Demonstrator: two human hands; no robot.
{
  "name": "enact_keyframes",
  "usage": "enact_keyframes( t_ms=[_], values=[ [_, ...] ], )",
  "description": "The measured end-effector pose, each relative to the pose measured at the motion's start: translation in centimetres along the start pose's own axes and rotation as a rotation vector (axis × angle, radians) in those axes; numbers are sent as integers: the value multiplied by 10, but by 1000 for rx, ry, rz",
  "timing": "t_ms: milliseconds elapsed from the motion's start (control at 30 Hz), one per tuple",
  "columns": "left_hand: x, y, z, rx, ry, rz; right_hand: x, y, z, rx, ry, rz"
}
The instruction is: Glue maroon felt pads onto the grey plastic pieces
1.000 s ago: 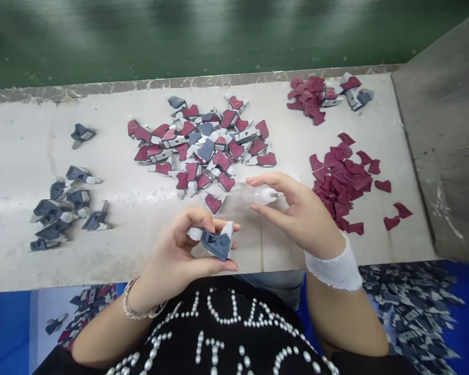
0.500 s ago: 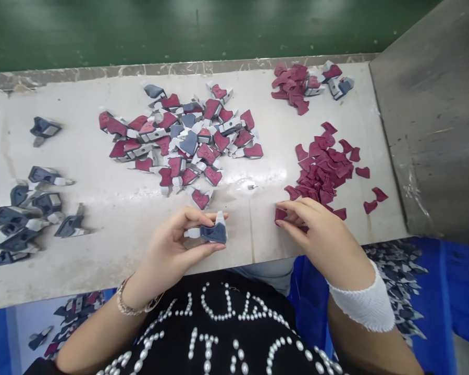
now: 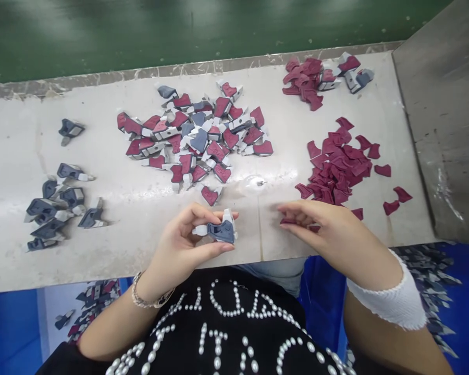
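Observation:
My left hand (image 3: 191, 239) holds a grey-and-white plastic part (image 3: 221, 230) between thumb and fingers, its grey face with a recess turned up. My right hand (image 3: 316, 224) is closed on a small maroon piece (image 3: 288, 221), which shows only in part between thumb and fingertips; a bit more maroon shows under the fingers. Just beyond my right hand lies a heap of loose maroon pieces (image 3: 338, 166). Past my left hand is a big pile of grey-and-white parts (image 3: 199, 139), many with maroon faces.
Grey parts without maroon (image 3: 49, 211) lie at the left of the white table (image 3: 133, 250). More maroon pieces (image 3: 305, 78) sit at the back right beside a few assembled parts. A metal panel (image 3: 445, 120) bounds the right end. Bins with parts (image 3: 433, 286) stand below the front edge.
The view has shifted, so the table's contents appear farther right. The maroon piece in my right hand has turned and now shows as a thinner sliver. My left hand keeps its hold.

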State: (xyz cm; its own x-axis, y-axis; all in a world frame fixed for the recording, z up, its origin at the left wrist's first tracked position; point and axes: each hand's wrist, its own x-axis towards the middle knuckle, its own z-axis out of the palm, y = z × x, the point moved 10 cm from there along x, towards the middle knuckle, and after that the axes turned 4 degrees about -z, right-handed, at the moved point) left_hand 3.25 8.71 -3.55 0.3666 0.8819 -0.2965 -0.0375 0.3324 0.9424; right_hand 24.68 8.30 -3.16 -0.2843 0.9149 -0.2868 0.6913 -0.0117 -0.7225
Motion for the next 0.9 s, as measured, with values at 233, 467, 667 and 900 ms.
enact_keyframes(
  t_ms=[233,467,667,900],
  values=[
    [-2,16,-6,85,102,132,-9,-42,-7,255,-4,-153],
    [0,23,-4,208,161,228,-8,-68,5,615,-42,-119],
    [-5,29,-2,355,211,350,4,-60,23,724,-45,11],
    [-14,37,1,514,242,504,19,-59,30,878,-19,-38]
  ],
)
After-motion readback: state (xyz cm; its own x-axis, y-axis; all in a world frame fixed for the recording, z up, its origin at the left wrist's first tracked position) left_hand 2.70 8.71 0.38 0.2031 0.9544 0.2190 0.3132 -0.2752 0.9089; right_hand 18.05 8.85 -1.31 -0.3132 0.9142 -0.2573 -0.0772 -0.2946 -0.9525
